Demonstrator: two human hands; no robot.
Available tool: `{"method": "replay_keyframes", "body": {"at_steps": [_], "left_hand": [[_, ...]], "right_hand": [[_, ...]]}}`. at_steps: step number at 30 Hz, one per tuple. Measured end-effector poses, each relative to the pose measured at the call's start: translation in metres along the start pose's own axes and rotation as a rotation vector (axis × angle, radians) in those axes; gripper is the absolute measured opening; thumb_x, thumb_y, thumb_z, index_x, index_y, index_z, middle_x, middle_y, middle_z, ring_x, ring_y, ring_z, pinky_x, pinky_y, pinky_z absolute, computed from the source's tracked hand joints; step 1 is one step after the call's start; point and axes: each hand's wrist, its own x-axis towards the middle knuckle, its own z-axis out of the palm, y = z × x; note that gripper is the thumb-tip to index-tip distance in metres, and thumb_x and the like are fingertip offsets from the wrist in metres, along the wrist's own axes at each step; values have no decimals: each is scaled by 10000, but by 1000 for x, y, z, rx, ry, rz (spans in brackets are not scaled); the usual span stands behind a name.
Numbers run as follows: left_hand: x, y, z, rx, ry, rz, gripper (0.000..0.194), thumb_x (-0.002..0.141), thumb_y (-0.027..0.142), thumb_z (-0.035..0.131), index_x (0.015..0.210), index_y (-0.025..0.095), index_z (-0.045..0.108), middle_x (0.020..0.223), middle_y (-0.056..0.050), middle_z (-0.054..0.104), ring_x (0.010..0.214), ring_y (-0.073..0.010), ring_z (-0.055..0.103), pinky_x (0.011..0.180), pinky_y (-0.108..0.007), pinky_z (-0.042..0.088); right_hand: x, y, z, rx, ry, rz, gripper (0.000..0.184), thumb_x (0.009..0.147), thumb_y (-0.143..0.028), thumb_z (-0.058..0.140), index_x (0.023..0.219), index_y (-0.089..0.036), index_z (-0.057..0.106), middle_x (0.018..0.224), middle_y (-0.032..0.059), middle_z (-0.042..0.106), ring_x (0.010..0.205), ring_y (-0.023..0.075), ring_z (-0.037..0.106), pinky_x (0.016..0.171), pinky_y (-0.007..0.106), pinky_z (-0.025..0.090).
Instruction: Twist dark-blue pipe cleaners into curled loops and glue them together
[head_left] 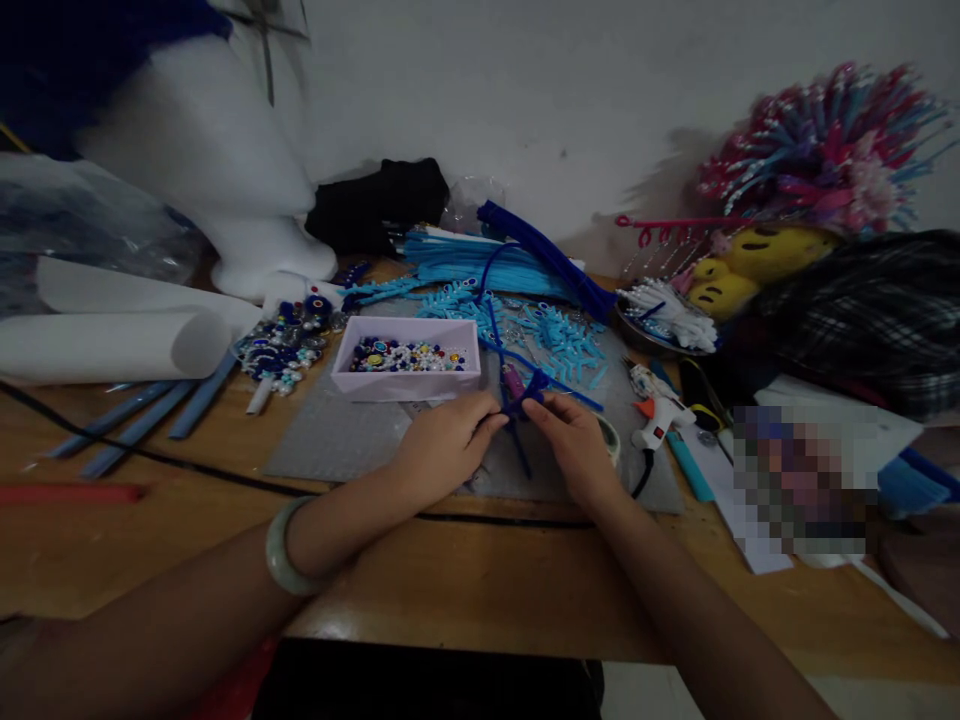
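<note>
Both hands meet over the grey foam mat (315, 440), pinching dark blue pipe cleaners (536, 388) that are bent together into a small shape. My left hand (450, 440) has its thumb and forefinger closed on the left side of this piece. My right hand (574, 440) pinches its right side. One dark blue stem hangs below the fingers, and another runs up behind them. A small purple object (513, 380) shows just behind the fingertips; its kind is unclear. Just left of the hands stands a white box (405, 388) of mixed beads.
Light blue pipe cleaner sprigs (562, 340) and bundled stems (480, 262) lie behind. A glue gun (661, 415) with a black cord, a tape roll (609, 440) and a bowl of white stems (667, 318) stand at right. A white foam head (217, 160) and paper roll (112, 345) occupy the left.
</note>
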Motion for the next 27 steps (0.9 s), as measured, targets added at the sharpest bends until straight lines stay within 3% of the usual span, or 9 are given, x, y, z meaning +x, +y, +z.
{"method": "replay_keyframes", "body": {"at_steps": [5,8,12,16,22,27], "left_hand": [[5,-6,-12,17,-31,70,179,825,291,416,757,206,559,707,-12,587,676,-165,534,588,-263,338],[7,-7,-20,42,-56,167,164,818,262,431,765,199,572,723,-20,594,706,-168,532,617,-269,352],[8,-6,-23,47,-79,270,159,813,217,443,747,186,584,703,-19,591,714,-162,519,654,-276,357],[8,-7,-23,100,-61,282,142,806,216,460,751,190,588,719,-16,609,748,-178,511,701,-321,331],[8,-9,-22,99,-36,266,140,806,225,458,734,189,573,726,-18,607,770,-190,484,698,-331,319],[7,-10,-22,46,-15,248,143,807,228,447,742,188,568,732,-21,600,772,-189,483,705,-329,330]], "right_hand": [[7,-8,-18,-46,59,43,363,687,-523,524,694,-170,609,438,-66,355,417,68,282,423,218,221],[11,-13,-31,-44,58,40,342,645,-495,585,724,-165,623,431,-78,326,412,57,254,412,212,182],[12,-17,-36,-62,-64,50,267,593,-416,653,692,-169,638,493,-59,443,449,59,327,449,213,235],[12,-15,-35,-116,-123,51,241,597,-404,661,676,-176,661,614,-29,556,548,79,433,542,222,315],[13,-13,-40,-59,-180,84,227,585,-398,678,670,-188,669,677,-22,601,637,97,500,648,233,358],[11,-16,-40,-47,-194,102,221,583,-363,683,702,-177,668,691,-16,611,635,91,503,650,233,360]]}}
